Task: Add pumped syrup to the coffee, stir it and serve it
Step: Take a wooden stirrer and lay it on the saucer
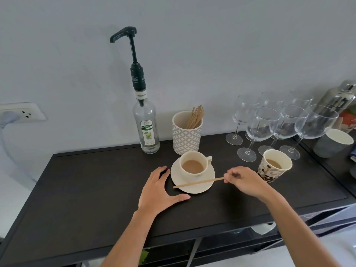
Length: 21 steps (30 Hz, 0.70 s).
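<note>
A cream cup of milky coffee (pixel 193 165) stands on a cream saucer (pixel 200 187) in the middle of the dark table. A wooden stir stick (pixel 198 183) lies across the saucer's front rim. My right hand (pixel 244 180) pinches the stick's right end. My left hand (pixel 159 189) rests flat on the table just left of the saucer, fingers spread, holding nothing. The clear syrup bottle (pixel 146 128) with a black pump (pixel 125 34) stands behind, by the wall.
A patterned holder (pixel 185 135) with several stir sticks stands behind the cup. A paper cup of coffee (pixel 273 166) sits right of my right hand. Several wine glasses (pixel 269 128) crowd the back right. The dark table (pixel 86 189) ends at a front edge.
</note>
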Each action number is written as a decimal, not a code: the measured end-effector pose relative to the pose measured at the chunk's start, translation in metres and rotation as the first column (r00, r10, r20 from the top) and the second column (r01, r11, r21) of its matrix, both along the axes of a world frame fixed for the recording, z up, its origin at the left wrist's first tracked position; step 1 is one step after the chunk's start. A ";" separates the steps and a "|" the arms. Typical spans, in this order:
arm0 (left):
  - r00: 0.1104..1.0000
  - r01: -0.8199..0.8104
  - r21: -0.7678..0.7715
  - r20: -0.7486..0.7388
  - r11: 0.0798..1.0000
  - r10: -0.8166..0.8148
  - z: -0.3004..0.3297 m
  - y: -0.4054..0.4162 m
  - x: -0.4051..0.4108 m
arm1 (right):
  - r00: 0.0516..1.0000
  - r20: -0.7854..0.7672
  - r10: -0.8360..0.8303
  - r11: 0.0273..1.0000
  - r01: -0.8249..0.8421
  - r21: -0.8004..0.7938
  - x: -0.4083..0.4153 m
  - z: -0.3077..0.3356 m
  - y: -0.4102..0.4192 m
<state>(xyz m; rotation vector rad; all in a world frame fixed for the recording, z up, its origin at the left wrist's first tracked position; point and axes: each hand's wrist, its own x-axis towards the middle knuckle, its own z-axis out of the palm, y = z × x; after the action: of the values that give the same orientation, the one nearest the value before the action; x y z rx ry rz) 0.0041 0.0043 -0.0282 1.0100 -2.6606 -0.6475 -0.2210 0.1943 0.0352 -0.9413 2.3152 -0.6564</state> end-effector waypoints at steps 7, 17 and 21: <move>1.000 -0.006 -0.012 0.001 1.000 0.006 -0.003 -0.002 -0.002 | 0.997 -0.005 -0.082 0.997 0.082 0.010 0.000 -0.014 -0.017; 1.000 -0.007 -0.024 0.003 1.000 0.007 -0.003 -0.002 -0.002 | 0.981 -0.156 -0.113 0.993 0.116 0.011 0.009 -0.020 -0.018; 1.000 -0.004 -0.027 0.000 1.000 0.004 -0.003 -0.002 -0.002 | 0.947 -0.308 -0.087 0.996 0.073 -0.057 0.029 -0.023 -0.008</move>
<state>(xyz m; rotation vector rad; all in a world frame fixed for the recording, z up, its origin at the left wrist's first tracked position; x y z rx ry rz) 0.0024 0.0023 -0.0314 1.0083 -2.6586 -0.6096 -0.1920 0.1862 0.0125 -1.0389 2.6373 -0.6331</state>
